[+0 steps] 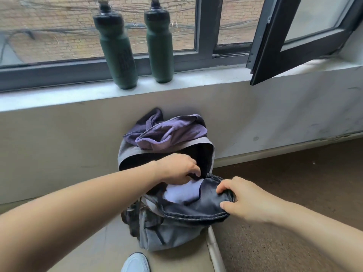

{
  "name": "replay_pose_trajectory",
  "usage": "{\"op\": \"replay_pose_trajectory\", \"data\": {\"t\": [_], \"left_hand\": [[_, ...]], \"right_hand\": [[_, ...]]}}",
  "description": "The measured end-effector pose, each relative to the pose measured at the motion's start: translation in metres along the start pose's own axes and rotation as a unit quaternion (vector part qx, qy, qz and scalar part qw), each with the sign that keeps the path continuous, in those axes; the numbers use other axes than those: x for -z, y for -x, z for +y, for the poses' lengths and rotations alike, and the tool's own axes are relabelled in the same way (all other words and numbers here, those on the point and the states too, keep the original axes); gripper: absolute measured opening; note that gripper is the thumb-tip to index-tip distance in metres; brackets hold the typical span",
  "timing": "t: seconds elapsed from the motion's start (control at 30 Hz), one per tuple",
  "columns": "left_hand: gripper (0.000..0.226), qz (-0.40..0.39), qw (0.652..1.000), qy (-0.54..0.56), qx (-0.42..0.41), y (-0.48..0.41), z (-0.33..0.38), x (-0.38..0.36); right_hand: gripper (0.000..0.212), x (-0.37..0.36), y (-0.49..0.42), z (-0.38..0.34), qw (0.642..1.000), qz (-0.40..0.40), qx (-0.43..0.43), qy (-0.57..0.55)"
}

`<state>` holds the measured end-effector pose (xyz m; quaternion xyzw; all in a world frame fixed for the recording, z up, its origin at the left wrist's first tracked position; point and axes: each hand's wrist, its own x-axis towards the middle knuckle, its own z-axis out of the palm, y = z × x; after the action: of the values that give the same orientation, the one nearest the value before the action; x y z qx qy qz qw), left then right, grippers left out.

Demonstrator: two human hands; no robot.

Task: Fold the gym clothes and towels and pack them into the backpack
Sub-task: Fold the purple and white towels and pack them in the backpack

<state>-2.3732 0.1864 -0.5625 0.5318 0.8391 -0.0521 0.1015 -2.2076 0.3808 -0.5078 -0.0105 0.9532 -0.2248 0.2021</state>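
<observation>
Right hand [245, 199] grips backpack [176, 230] flap; left hand [176, 167] curls inside, grasp hidden.

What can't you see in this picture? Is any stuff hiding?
All in the head view:
- Inside the backpack: the pale cloth and the dark lining hide whatever lies underneath.
- Left hand: its fingertips dip behind the zip edge, so what they hold is unclear.
- Left bottle: its print is too blurred to read.
- White shoe: cut off by the bottom edge.
</observation>
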Motion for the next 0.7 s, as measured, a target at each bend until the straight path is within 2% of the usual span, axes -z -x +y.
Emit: {"op": "replay_pose_trajectory", "data": {"t": [0.07,0.13,0.2,0.23,0.3,0.37,0.43,0.53,0.6,0.7], "left_hand": [[0.033,0.15,0.986,-0.06,-0.033,0.014,-0.003,0.024],[0.034,0.282,0.952,-0.116,-0.036,0.028,-0.01,0.044],[0.039,0.367,0.916,-0.159,0.027,0.044,-0.018,0.06],[0.046,0.386,0.904,-0.167,0.077,0.05,-0.023,0.065],[0.066,0.358,0.9,-0.148,0.2,0.06,-0.032,0.064],[0.082,0.254,0.906,-0.094,0.326,0.065,-0.041,0.055],[0.07,0.164,0.902,-0.04,0.398,0.068,-0.05,0.045],[0.028,0.183,0.893,-0.008,0.412,0.068,-0.058,0.047],[0.019,0.225,0.877,0.046,0.423,0.066,-0.06,0.053],[0.022,0.247,0.86,0.133,0.427,0.062,-0.059,0.059]], "right_hand": [[0.036,0.0,0.002,-0.001,0.999,0.004,0.001,0.038],[0.039,0.0,0.004,-0.002,0.998,0.012,0.01,0.061],[0.041,0.001,0.005,-0.003,0.997,0.021,0.022,0.069],[0.041,0.001,0.004,-0.004,0.997,0.024,0.027,0.072],[0.04,0.004,0.003,-0.006,0.996,0.027,0.033,0.076],[0.04,0.008,0.001,-0.008,0.996,0.023,0.04,0.078],[0.039,0.013,-0.004,-0.011,0.995,0.019,0.047,0.081],[0.035,0.022,-0.014,-0.014,0.995,0.03,0.049,0.085],[0.037,0.028,-0.02,-0.016,0.995,0.043,0.051,0.079],[0.04,0.039,-0.027,-0.019,0.995,0.068,0.052,0.058]]}}
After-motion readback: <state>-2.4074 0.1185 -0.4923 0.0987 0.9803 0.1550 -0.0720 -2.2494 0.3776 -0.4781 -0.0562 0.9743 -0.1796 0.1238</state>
